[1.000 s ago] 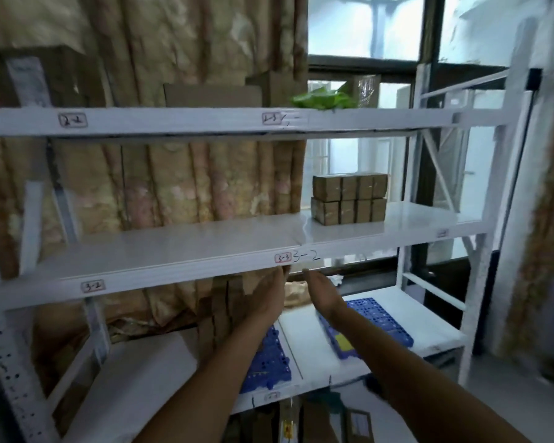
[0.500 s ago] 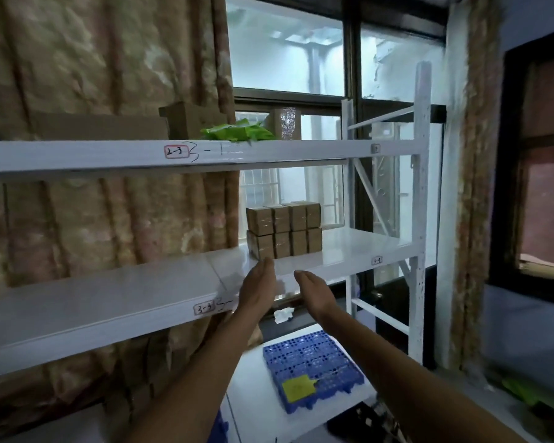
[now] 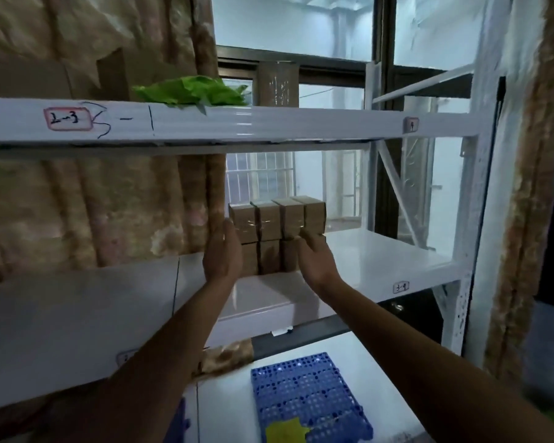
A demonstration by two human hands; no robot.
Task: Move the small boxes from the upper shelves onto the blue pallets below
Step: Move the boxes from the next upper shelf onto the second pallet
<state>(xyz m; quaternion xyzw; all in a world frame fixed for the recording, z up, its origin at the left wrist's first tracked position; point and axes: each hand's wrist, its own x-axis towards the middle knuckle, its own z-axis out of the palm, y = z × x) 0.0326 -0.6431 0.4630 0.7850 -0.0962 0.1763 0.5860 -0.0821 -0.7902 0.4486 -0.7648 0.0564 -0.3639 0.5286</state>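
Note:
A block of small brown boxes (image 3: 277,223), two rows high, stands on the white middle shelf (image 3: 381,260). My left hand (image 3: 223,254) is flat and upright against the block's left side, fingers apart. My right hand (image 3: 315,260) reaches to the block's right front corner, fingertips touching the lower boxes. Neither hand holds anything. Below on the bottom shelf lies a blue perforated pallet (image 3: 307,398) with a yellow scrap (image 3: 285,430) on it. The edge of a second blue pallet (image 3: 181,423) shows to its left, mostly hidden behind my left arm.
The top shelf (image 3: 269,124) carries a green bag (image 3: 192,91) and larger cardboard boxes (image 3: 277,83). The rack's white upright post (image 3: 470,219) stands at the right. A patterned curtain hangs behind on the left, a window behind the boxes.
Both hands rose from below the middle shelf's front edge and reached inward until they met the sides of the box block. The view came closer and shifted right.

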